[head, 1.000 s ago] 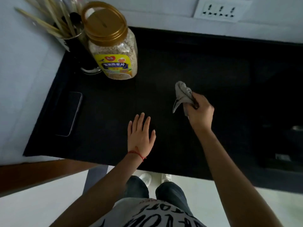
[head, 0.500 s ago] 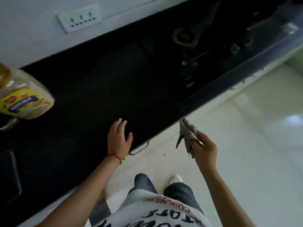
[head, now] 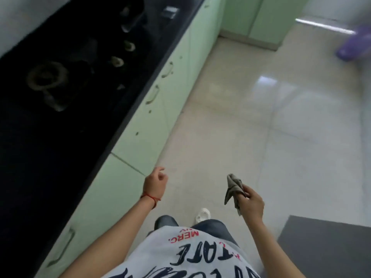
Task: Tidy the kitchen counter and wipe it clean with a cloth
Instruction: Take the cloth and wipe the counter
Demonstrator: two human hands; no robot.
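Note:
The black kitchen counter (head: 60,141) runs along the left side of the head view. My right hand (head: 252,202) grips a crumpled grey cloth (head: 232,189) over the floor, well away from the counter. My left hand (head: 155,183), with a red string on the wrist, hangs loosely curled in front of the green cabinets, holding nothing and off the counter.
A gas hob with burner rings (head: 46,77) and knobs (head: 117,61) sits in the counter. Pale green cabinet doors (head: 160,109) with handles run below it. A glossy tiled floor (head: 281,117) lies ahead, a dark mat (head: 329,243) at lower right, a purple object (head: 355,47) far right.
I have turned right, away from the counter; the oat jar and phone have left the view. My left hand lifted off the counter. My right hand carried the cloth out over the floor.

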